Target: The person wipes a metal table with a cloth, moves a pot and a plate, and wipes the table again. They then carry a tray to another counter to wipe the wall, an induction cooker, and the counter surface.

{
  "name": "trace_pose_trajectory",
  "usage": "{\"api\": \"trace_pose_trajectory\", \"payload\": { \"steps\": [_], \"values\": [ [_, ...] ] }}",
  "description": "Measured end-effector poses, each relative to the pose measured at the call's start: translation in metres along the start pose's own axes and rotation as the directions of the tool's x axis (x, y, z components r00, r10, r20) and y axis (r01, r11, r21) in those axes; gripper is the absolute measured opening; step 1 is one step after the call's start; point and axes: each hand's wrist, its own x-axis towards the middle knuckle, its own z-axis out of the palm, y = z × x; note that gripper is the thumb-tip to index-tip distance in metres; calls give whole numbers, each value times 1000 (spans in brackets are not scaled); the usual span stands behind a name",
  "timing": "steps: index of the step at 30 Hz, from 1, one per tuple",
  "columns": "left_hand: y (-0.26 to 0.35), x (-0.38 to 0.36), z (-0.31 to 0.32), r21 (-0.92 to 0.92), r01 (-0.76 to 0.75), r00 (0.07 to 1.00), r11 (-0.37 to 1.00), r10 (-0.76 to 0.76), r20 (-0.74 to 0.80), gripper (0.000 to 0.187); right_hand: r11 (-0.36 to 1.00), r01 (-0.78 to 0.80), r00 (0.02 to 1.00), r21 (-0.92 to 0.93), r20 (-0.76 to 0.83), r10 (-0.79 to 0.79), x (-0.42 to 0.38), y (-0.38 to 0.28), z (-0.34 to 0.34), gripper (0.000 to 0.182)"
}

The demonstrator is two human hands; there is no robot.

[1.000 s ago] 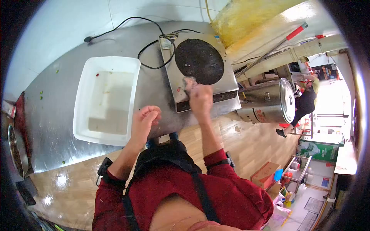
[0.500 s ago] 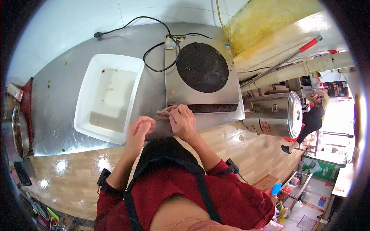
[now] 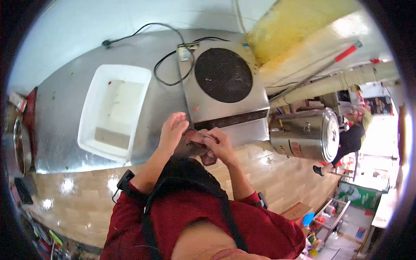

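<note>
My right hand (image 3: 220,145) has its fingers closed on a crumpled reddish-brown cloth (image 3: 208,157), which hangs at the front edge of the metal counter (image 3: 56,130). To its left, my left hand (image 3: 172,130) is raised with the fingers bent and the thumb apart, and nothing shows in it. Just beyond my right hand is a cooktop (image 3: 260,95) with a round black plate. A white plastic tub (image 3: 89,115) with cloudy liquid and a few small scraps stands left of my hands.
A black cable (image 3: 162,80) curls between tub and cooktop. A large steel pot (image 3: 299,134) stands right of the counter. Farther right, another person (image 3: 353,138) is partly visible. A red-handled pole (image 3: 345,53) leans near the wall, and a metal bowl (image 3: 26,145) is far left.
My right hand has shifted slightly right with the cloth, which now hangs lower and more spread out. My left hand has moved up and right, its fingers more open. The view has shifted slightly.
</note>
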Motion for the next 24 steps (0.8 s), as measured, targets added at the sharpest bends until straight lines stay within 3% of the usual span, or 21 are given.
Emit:
{"api": "trace_pose_trajectory", "payload": {
  "steps": [1,2,3,4,5,6,7,8,9,10,11,12,13,14,15,17,18,21,22,23,24],
  "values": [
    [14,-16,-7,-34,-13,1000,999,12,-13,29,988,-58,998,141,20,56,-3,3,-2,10],
    [22,-33,-18,-9,-111,991,994,110,-71,24,892,-338,941,301,113,318,-6,-20,-5,9],
    [39,-48,-32,214,-269,940,939,304,-153,22,885,-354,935,302,151,322,-4,-21,-1,9],
    [52,-61,-50,440,-377,853,815,491,-178,20,889,-295,955,350,137,263,-3,-21,4,9],
    [52,-70,-76,355,-380,806,854,494,-327,21,886,-237,971,400,112,209,-4,-20,10,10],
    [51,-78,-102,267,-405,739,875,485,-468,22,950,-116,993,291,66,101,-2,4,20,12],
    [63,-84,-127,410,-232,658,882,452,-602,23,946,-127,991,296,77,109,-1,0,28,12],
    [50,-82,-164,536,-257,534,804,581,-614,33,976,-112,994,187,18,110,1,-11,37,14],
    [45,-86,-188,535,-258,538,804,580,-612,33,993,-98,994,71,-47,101,1,-26,46,15],
    [42,-89,-206,334,-200,463,921,389,-796,41,957,-239,968,166,-32,247,-2,-46,53,21],
    [36,-90,-220,102,-164,374,981,157,-914,50,957,-241,967,164,-47,252,-4,-39,62,21],
    [28,-91,-229,95,-164,391,982,153,-908,50,994,-91,983,-65,-166,80,-7,-22,73,24],
    [20,-91,-237,-59,-96,432,994,-12,-902,55,951,35,964,-308,-239,-113,-9,-8,84,27],
    [14,-90,-246,-207,-19,465,978,-175,-868,60,908,27,951,-419,-269,-153,-13,4,93,29],
    [13,-90,-251,-207,-11,487,978,-176,-855,60,906,10,945,-423,-293,-147,-15,8,101,29],
    [13,-84,-258,-465,123,683,877,-415,-601,56,619,37,902,-784,-240,-358,-14,11,117,30],
    [9,-78,-266,-460,142,701,877,-417,-578,56,578,-32,893,-816,-283,-350,-10,8,128,31],
    [-5,-73,-295,-474,229,859,851,-405,-313,38,613,-161,850,-774,-424,-312,-3,3,176,31],
    [12,-73,-296,-448,268,816,853,-448,-366,35,515,-221,841,-828,-429,-329,1,6,200,29],
    [14,-75,-312,-442,269,826,855,-441,-350,35,546,-239,851,-803,-444,-279,7,14,227,30],
    [14,-80,-332,-334,200,889,921,-314,-334,36,575,-255,859,-777,-455,-234,18,17,252,32]
  ]
}}
